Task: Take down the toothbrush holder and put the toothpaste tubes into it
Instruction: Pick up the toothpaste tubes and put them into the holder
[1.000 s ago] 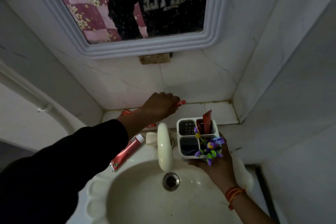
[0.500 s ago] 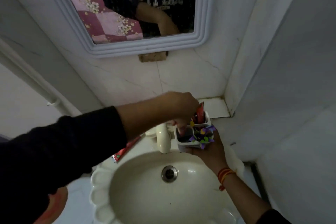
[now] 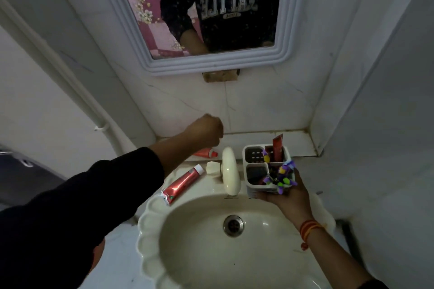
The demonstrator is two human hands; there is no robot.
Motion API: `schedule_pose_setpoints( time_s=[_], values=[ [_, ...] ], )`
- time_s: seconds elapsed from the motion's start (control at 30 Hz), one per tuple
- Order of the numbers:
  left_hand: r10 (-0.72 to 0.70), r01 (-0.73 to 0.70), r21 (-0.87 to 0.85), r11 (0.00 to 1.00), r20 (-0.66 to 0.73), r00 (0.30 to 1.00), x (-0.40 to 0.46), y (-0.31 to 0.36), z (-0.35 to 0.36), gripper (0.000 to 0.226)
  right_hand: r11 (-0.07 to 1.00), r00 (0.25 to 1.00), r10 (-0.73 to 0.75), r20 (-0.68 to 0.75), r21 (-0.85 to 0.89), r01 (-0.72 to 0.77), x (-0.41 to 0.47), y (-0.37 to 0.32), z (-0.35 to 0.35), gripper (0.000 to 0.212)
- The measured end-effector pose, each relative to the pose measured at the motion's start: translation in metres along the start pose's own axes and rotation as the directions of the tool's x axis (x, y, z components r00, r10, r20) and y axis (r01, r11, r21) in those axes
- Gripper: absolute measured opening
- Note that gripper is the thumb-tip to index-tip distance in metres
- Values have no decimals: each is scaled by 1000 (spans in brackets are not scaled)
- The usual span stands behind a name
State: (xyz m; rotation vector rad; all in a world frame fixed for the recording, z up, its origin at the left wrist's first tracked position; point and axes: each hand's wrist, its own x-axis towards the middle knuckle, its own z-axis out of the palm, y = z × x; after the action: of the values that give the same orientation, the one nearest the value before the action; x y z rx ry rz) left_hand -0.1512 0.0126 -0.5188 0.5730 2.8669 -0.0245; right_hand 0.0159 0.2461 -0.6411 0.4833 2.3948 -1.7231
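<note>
My right hand (image 3: pixel 289 197) holds the white four-compartment toothbrush holder (image 3: pixel 254 159) from below, over the basin's right rim. A red toothpaste tube (image 3: pixel 277 148) stands upright in its back right compartment, and purple and yellow plastic flowers (image 3: pixel 280 175) fill the front right one. My left hand (image 3: pixel 206 130) hovers with curled fingers over the back ledge, just above a short red-orange tube (image 3: pixel 204 153) lying there. A longer red tube with a white cap (image 3: pixel 182 186) lies on the sink's left rim.
A cream tap (image 3: pixel 231 172) stands between the two hands, above the basin (image 3: pixel 187 253) with its drain (image 3: pixel 233 225). A framed mirror (image 3: pixel 285 30) hangs on the tiled wall. A white pipe (image 3: pixel 70 82) runs down the left wall; a wall closes the right side.
My left hand has left the holder and moved back left over the ledge. The holder has stayed in my right hand beside the tap.
</note>
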Motion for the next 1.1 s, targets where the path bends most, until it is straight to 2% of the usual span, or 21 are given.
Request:
schedule_pose_setpoints(
  time_s=[0.1, 0.2, 0.27, 0.43, 0.53, 0.6, 0.7, 0.77, 0.8, 0.87, 0.93, 1.0, 1.1],
  values=[
    [-21, 14, 63, 998, 111, 994, -3, -14, 25, 48, 999, 1000, 4, -10, 41, -3, -2, 0, -1, 105],
    [-31, -2, 152, 988, 213, 976, 0, -23, 51, 39, 989, 999, -32, -25, 146, 35, -6, -15, 1, 74],
    [-25, -7, 160, 987, 196, 980, 5, -27, 64, 32, 968, 999, -40, -34, 248, 47, -11, -32, 2, 73],
    [118, -126, 204, 971, 53, 992, 12, -32, 69, 32, 992, 994, -79, -73, 89, 85, -3, -11, 2, 80],
    [182, -175, 69, 982, -125, 975, 13, -24, 53, 43, 995, 990, -83, -112, 49, 88, -2, -8, 2, 85],
    [177, -204, -92, 975, -242, 954, 12, -16, 40, 40, 994, 990, -97, -99, 40, 101, -1, -7, 3, 86],
    [175, -325, -341, 882, -404, 898, 2, 1, 15, 43, 996, 993, -66, -102, 50, 71, 1, -5, 4, 81],
    [225, -431, -398, 810, -467, 855, -6, 15, -8, 46, 995, 995, -49, -82, 88, 56, -1, -8, 4, 76],
    [278, -482, -375, 792, -481, 831, -11, 22, -22, 47, 992, 996, -49, -75, 115, 58, -2, -10, 5, 73],
    [411, -529, -251, 810, -401, 819, -16, 33, -52, 54, 988, 996, -50, -78, 140, 61, -3, -10, 4, 71],
    [486, -496, -27, 868, -163, 859, -18, 47, -84, 60, 991, 997, -36, -66, 129, 45, -3, -7, 3, 70],
    [443, -450, 216, 866, 83, 893, -22, 66, -108, 61, 994, 998, -18, -56, 107, 24, -2, -4, 6, 82],
    [326, -423, 378, 824, 295, 898, -32, 105, -116, 62, 989, 998, -5, -57, 149, 14, -8, -10, 3, 85]
  ],
)
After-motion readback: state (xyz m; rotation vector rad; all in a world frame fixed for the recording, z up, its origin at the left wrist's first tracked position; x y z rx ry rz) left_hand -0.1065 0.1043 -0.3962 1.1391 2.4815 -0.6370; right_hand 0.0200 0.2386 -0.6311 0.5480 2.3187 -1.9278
